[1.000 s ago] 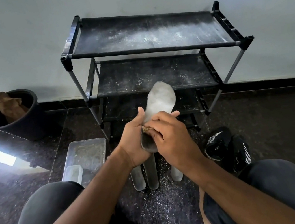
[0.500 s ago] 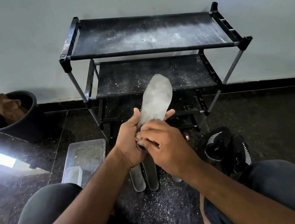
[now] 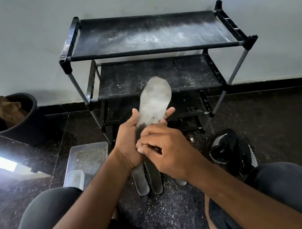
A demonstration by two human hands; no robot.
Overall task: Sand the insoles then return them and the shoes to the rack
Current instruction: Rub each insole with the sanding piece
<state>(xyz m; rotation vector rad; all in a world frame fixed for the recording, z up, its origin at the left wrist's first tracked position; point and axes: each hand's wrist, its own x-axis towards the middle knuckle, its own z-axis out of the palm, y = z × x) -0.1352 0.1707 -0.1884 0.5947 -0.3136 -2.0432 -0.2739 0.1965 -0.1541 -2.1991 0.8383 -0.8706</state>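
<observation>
Insole points up toward the rack

The left hand (image 3: 129, 142) grips the insole (image 3: 154, 100) from below; the right hand (image 3: 169, 150) pinches something small, maybe sandpaper, on its lower end.

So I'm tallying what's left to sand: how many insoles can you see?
4. One pale grey insole is held up in the left hand; three lie on the floor beneath the hands. More may be hidden.
</observation>
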